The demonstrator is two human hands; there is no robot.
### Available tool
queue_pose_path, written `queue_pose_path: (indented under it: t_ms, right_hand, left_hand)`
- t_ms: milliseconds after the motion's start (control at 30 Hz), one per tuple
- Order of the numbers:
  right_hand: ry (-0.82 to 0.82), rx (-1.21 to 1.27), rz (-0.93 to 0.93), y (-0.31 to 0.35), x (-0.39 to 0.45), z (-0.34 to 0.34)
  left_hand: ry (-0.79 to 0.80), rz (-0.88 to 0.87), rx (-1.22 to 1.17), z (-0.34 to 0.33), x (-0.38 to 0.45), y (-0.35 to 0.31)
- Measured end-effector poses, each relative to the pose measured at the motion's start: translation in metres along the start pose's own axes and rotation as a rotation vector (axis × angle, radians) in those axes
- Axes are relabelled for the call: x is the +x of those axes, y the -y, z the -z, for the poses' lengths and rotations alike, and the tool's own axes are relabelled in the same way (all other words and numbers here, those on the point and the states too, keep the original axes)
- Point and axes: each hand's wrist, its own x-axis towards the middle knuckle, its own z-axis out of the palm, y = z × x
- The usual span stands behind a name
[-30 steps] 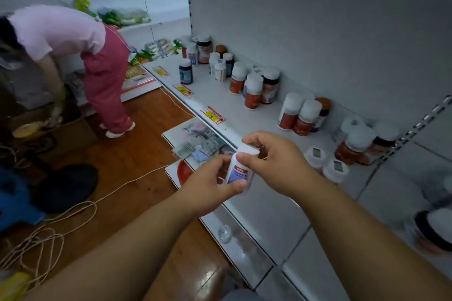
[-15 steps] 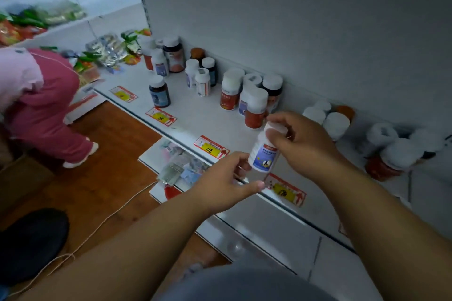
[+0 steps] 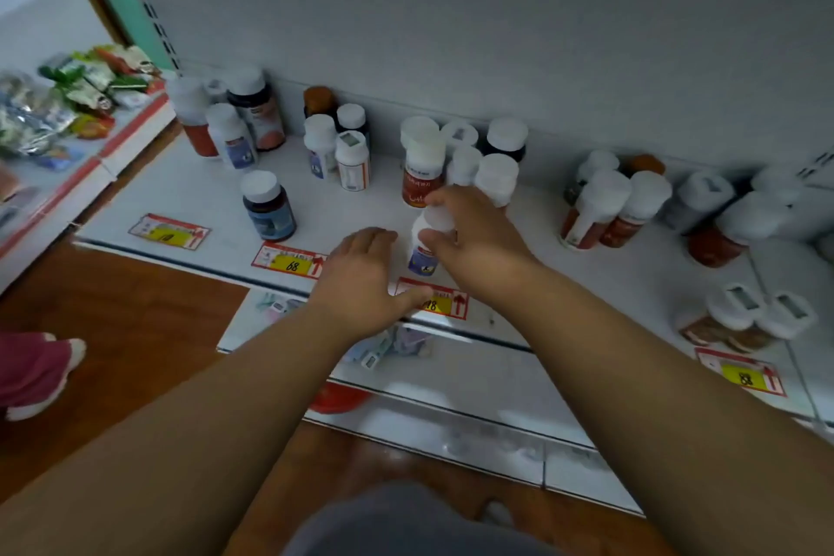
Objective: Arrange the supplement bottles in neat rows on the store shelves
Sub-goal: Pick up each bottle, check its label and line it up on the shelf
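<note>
Lowering white bottle (image 3: 424,246) onto shelf (image 3: 216,194), left hand (image 3: 365,275) released

Both forearms are bare up to the frame edge, without sleeves, watch or rings. The left hand (image 3: 361,280) and right hand (image 3: 474,248) wear no gloves. Grey clothing (image 3: 406,524) shows below.

The bottle (image 3: 426,246) I gripped in my right hand (image 3: 474,239) was white with a blue label. On the white shelf (image 3: 361,208) stood white-capped bottles, one with a red label (image 3: 419,176), one dark blue (image 3: 268,208). Price tags (image 3: 289,262) were red-bordered with yellow centres. The floor (image 3: 135,321) was reddish-brown wood.
</note>
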Motion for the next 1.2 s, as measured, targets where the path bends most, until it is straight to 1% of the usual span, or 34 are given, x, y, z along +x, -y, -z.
queue_pose_path:
  t_ms: [67,133,267,467,567,633,733,800,833,900,967,1067,1200]
  right_hand:
    - [0.053,-0.019,0.001,0.002,0.011,-0.013]
    - [0.077,-0.034,0.026,0.001,0.016,-0.02]
    - [0.072,-0.046,0.036,0.0,0.022,-0.022]
    - [0.005,-0.021,-0.036,0.005,0.011,-0.033]
    - [-0.005,-0.021,-0.049,0.011,0.008,-0.031]
    - [-0.075,-0.013,-0.035,0.014,0.0,-0.027]
    - [-0.229,-0.032,0.009,0.013,-0.022,-0.018]
    - [-0.298,-0.079,0.054,0.008,-0.039,-0.006]
    - [-0.324,-0.097,0.069,0.005,-0.047,0.002]
    - [-0.364,-0.098,0.065,-0.005,-0.067,0.019]
    - [-0.399,-0.078,0.018,-0.018,-0.092,0.039]
    - [-0.459,-0.075,-0.051,-0.045,-0.142,0.074]
    - [-0.588,-0.129,-0.169,-0.086,-0.219,0.134]
  left_hand:
    - [0.039,-0.061,0.045,-0.003,0.005,0.008]
    - [0.079,-0.08,0.099,-0.01,0.007,0.012]
    - [0.103,-0.068,0.116,-0.019,0.009,0.018]
    - [0.086,-0.096,0.127,-0.021,0.008,0.022]
    - [0.114,-0.096,0.091,-0.013,0.006,0.02]
    - [0.066,-0.072,0.027,-0.004,-0.003,0.017]
    - [-0.139,-0.012,-0.108,0.007,-0.034,0.005]
    - [-0.237,-0.062,-0.189,0.011,-0.052,-0.012]
    - [-0.243,-0.121,-0.221,0.013,-0.057,-0.022]
    - [-0.2,-0.264,-0.259,0.015,-0.057,-0.046]
    - [-0.154,-0.37,-0.278,0.012,-0.051,-0.076]
    - [-0.121,-0.453,-0.317,0.0,-0.044,-0.132]
    - [-0.052,-0.557,-0.394,-0.02,-0.044,-0.228]
